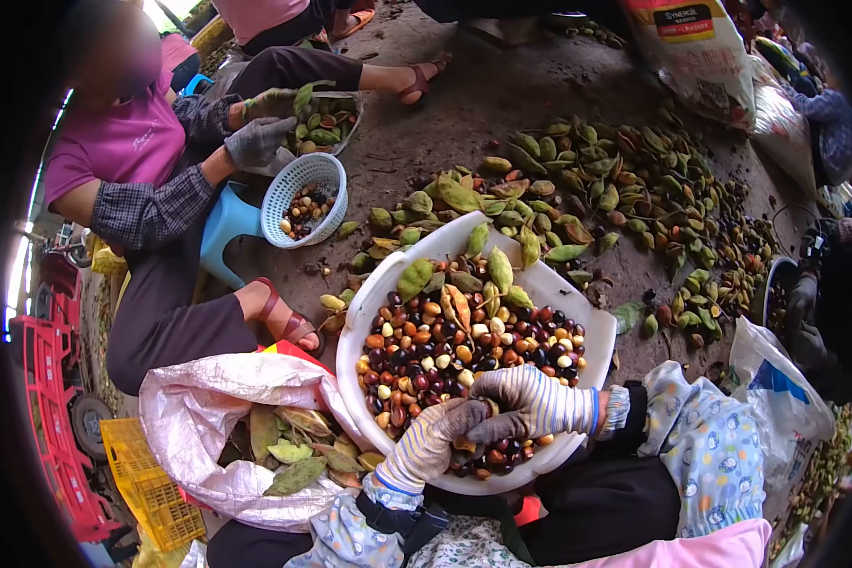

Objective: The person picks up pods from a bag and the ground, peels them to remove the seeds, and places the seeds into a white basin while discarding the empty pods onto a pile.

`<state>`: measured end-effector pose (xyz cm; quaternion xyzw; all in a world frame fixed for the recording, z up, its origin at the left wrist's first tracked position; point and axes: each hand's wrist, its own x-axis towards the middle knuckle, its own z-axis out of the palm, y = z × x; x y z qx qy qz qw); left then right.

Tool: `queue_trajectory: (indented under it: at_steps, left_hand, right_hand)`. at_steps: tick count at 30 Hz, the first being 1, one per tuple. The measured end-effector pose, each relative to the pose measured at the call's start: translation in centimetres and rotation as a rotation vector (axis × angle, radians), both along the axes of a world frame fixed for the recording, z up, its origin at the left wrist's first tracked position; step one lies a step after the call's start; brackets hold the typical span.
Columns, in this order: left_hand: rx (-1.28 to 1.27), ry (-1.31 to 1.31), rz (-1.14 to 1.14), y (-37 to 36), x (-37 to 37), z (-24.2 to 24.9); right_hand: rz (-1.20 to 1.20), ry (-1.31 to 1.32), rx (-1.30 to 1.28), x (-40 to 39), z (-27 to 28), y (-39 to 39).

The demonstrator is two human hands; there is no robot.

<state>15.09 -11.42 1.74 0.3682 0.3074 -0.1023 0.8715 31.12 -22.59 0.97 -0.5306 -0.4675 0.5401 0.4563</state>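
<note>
Both my hands wear striped knit gloves with grey fingertips and meet over the near side of a white basin. My left hand is closed, its fingers pressed against those of my right hand, which is closed too. Something small and brownish shows between the fingers, mostly hidden. Under them the basin holds many glossy seeds, dark brown, tan and cream. Several green pods and a split orange-brown pod lie on the seeds.
Left of the basin, a white woven sack holds pods and husks. Beyond it a co-worker in gloves handles pods near a light-blue basket and blue stool. A large heap of green pods covers the ground. A yellow crate stands at left.
</note>
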Motion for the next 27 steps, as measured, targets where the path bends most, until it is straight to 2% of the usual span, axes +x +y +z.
queue_trajectory:
  at_steps: [3, 9, 12, 15, 16, 19, 20, 23, 24, 27]
  left_hand:
    - [0.092, 0.042, 0.016, 0.0, 0.0, -0.3]
    - [0.017, 0.041, 0.131, -1.1, -0.5, -1.0]
    - [0.154, 0.077, 0.208, -1.5, -0.7, -1.8]
    - [0.332, 0.071, 0.15, -0.6, -0.8, -1.5]
    - [0.468, 0.082, 0.053, -0.5, -0.8, -1.2]
    - [0.494, 0.042, -0.01, -0.2, -1.0, -1.8]
    - [0.487, 0.06, -0.024, -0.1, -1.1, -1.7]
    - [0.493, -0.005, -0.075, -0.2, -1.6, -2.0]
    - [0.402, 0.031, -0.139, 0.0, -1.9, -1.7]
    - [0.487, 0.285, -0.487, 1.0, -1.5, -0.1]
  right_hand:
    - [-0.065, 0.338, -0.075, -0.5, -1.0, -0.3]
    - [0.024, 0.469, -0.229, 0.6, -1.2, -0.4]
    - [0.038, 0.603, -0.291, 0.6, -2.2, -0.5]
    - [0.002, 0.519, -0.165, 0.2, -3.4, -0.7]
    - [-0.012, 0.422, -0.134, -0.1, -3.7, -0.7]
    - [0.028, 0.302, -0.143, -0.2, -3.2, -0.6]
    - [0.058, 0.116, -0.122, 0.1, -2.6, -0.4]
    - [0.085, -0.084, -0.07, 0.0, -3.0, -0.7]
    - [0.12, -0.057, -0.042, 0.0, -3.0, -0.7]
    - [0.292, -0.188, -0.125, 0.4, -3.8, -0.4]
